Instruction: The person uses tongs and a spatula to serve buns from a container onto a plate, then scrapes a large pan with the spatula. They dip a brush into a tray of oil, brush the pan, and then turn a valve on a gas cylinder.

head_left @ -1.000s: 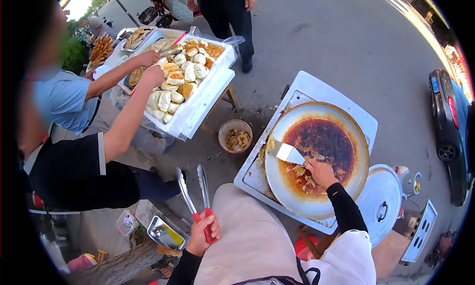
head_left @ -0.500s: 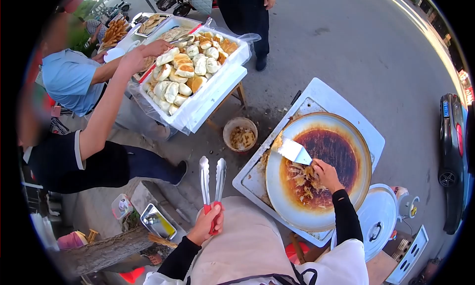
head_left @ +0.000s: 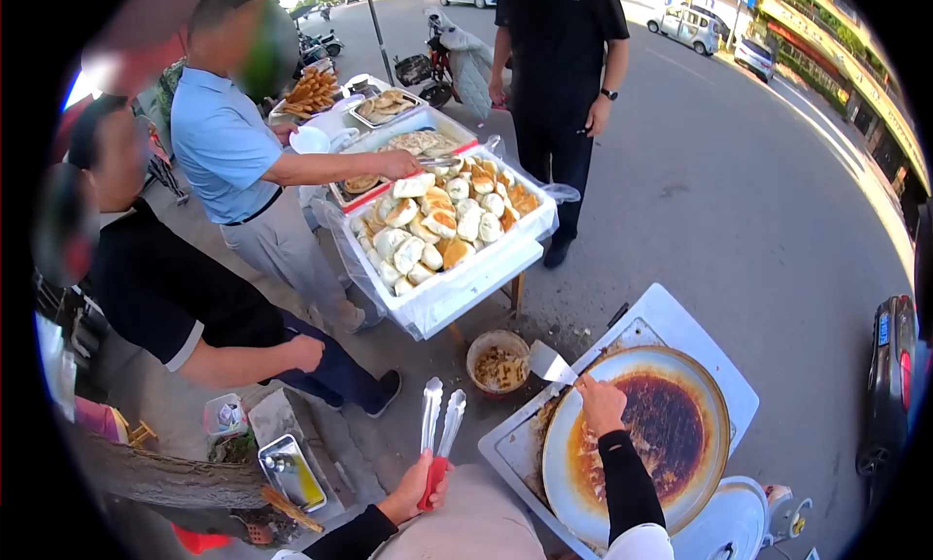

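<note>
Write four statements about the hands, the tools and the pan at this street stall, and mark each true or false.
1. The left hand holds red-handled tongs. True.
2. The right hand holds a ladle. False: it holds a flat metal spatula.
3. The spatula blade rests in the middle of the pan. False: it reaches out past the pan's rim, toward the small bucket.
4. The white box holds buns. True.

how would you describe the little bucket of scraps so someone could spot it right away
Start at the big round frying pan with its burnt dark centre. Just past its far left edge, on the pavement below the white box of buns, stands a small round bucket, the only container holding brown scraps.
</note>
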Available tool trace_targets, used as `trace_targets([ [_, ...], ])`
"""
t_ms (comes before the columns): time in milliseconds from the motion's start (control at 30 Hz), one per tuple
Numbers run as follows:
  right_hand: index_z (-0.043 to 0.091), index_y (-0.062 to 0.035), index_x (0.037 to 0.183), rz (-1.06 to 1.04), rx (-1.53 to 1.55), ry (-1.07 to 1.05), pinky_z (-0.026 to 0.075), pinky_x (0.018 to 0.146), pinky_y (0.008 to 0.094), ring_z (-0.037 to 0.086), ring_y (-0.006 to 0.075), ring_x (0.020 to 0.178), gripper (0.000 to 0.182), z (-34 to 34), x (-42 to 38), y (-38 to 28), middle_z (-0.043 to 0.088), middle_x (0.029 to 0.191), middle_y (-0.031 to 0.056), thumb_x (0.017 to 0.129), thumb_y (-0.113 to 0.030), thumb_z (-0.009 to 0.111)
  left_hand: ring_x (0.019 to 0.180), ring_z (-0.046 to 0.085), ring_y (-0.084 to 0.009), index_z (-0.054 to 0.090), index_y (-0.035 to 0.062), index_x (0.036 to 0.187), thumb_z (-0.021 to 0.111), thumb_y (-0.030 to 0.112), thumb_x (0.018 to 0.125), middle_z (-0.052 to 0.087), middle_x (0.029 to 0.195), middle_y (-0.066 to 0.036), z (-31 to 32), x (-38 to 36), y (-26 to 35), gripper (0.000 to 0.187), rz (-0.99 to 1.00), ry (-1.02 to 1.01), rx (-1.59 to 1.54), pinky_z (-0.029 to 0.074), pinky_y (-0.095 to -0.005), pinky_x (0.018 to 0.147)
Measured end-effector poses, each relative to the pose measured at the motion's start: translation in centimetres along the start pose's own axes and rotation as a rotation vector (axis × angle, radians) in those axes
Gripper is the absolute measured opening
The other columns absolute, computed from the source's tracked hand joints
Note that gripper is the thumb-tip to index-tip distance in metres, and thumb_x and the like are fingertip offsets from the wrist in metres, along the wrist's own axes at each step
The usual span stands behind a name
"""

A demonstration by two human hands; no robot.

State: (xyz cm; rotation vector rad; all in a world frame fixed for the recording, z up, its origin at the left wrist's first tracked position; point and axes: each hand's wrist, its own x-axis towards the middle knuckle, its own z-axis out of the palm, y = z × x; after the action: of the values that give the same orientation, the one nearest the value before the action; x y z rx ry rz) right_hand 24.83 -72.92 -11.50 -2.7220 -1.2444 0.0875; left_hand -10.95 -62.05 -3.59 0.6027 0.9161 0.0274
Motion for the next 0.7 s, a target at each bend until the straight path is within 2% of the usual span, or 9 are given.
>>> trace_targets([
  [133,0.063,-0.0148,0.11,0.106,0.354,0.022,0.049,0.064,0.0419,0.065,0.031,0.078,0.029,-1.6,-3.9,1.2,0.066,0.083,0.0143,0.088,-0.03,0.053,0.043,0.037,-0.0114,0.048,0.0064,0.102,0.024,0.058,0.095,0.041,0.06,-0.002,-1.2,0.4,0.1,0.057,-0.022,-0.052,-0.054,0.033,-0.0276,0.042],
  [167,0.063,-0.0148,0.11,0.1,0.35,0.031,0.049,0.064,0.0419,0.065,0.031,0.078,0.029,-1.9,-5.1,1.6,0.066,0.083,0.0143,0.088,-0.03,0.053,0.044,0.038,-0.0112,0.048,0.0062,0.103,0.024,0.058,0.095,0.041,0.06,-0.002,-1.5,0.3,0.1,0.058,-0.03,-0.074,-0.058,0.033,-0.0274,0.042],
  [233,0.062,-0.0096,0.112,0.148,0.606,0.087,0.048,0.065,0.0379,0.065,0.0292,0.076,0.03,-2.4,-8.1,2.5,0.066,0.082,0.0145,0.087,-0.025,0.054,0.044,0.038,-0.0111,0.048,0.0061,0.103,0.024,0.058,0.095,0.041,0.06,-0.002,-1.5,0.3,0.3,0.058,-0.028,-0.094,-0.047,0.033,-0.0271,0.042],
  [333,0.062,-0.005,0.111,0.281,0.671,0.068,0.047,0.065,0.0343,0.064,0.0264,0.074,0.03,-2.7,-14.1,4.9,0.066,0.082,0.0136,0.086,-0.021,0.056,0.044,0.038,-0.0104,0.049,0.0077,0.103,0.023,0.059,0.095,0.041,0.06,-0.001,-1.0,0.4,0.8,0.058,-0.027,-0.135,-0.007,0.034,-0.0263,0.042],
  [400,0.061,-0.003,0.109,0.291,0.503,0.135,0.048,0.065,0.0329,0.064,0.0233,0.072,0.028,-3.1,-19.2,6.0,0.066,0.082,0.0137,0.087,-0.019,0.056,0.043,0.038,-0.0101,0.05,0.0096,0.102,0.022,0.059,0.095,0.042,0.06,-0.001,-0.7,0.4,1.0,0.057,-0.057,-0.147,0.008,0.034,-0.0261,0.042],
  [433,0.061,-0.0053,0.111,0.355,0.545,0.053,0.048,0.065,0.0339,0.064,0.0258,0.074,0.028,-4.0,-21.6,6.0,0.066,0.083,0.0144,0.088,-0.019,0.055,0.043,0.037,-0.0101,0.05,0.0096,0.102,0.022,0.059,0.095,0.042,0.059,-0.001,-0.7,0.5,0.9,0.057,-0.042,-0.167,0.0,0.033,-0.0258,0.042],
  [500,0.063,-0.0136,0.111,0.43,0.319,-0.033,0.05,0.067,0.0394,0.064,0.0341,0.078,0.027,-5.4,-26.4,5.7,0.067,0.088,0.015,0.088,-0.025,0.055,0.043,0.036,-0.01,0.05,0.0082,0.101,0.023,0.061,0.094,0.042,0.06,-0.001,-0.3,0.3,1.0,0.059,-0.027,-0.193,0.013,0.034,-0.0258,0.042],
  [533,0.063,-0.0156,0.109,0.524,0.315,-0.118,0.049,0.066,0.0425,0.063,0.0354,0.078,0.026,-6.8,-27.9,4.7,0.066,0.087,0.0149,0.088,-0.028,0.056,0.043,0.036,-0.01,0.049,0.0071,0.101,0.023,0.062,0.094,0.042,0.06,-0.001,-0.5,0.4,0.9,0.061,-0.027,-0.192,0.033,0.034,-0.026,0.042],
  [700,0.063,-0.017,0.106,0.563,0.166,-0.319,0.049,0.066,0.0451,0.062,0.0376,0.077,0.024,-7.8,-32.1,2.2,0.065,0.085,0.016,0.087,-0.028,0.056,0.042,0.036,-0.0103,0.048,0.0073,0.102,0.026,0.062,0.093,0.042,0.06,-0.001,-0.7,0.4,0.2,0.06,-0.063,-0.244,0.001,0.034,-0.0263,0.042],
])
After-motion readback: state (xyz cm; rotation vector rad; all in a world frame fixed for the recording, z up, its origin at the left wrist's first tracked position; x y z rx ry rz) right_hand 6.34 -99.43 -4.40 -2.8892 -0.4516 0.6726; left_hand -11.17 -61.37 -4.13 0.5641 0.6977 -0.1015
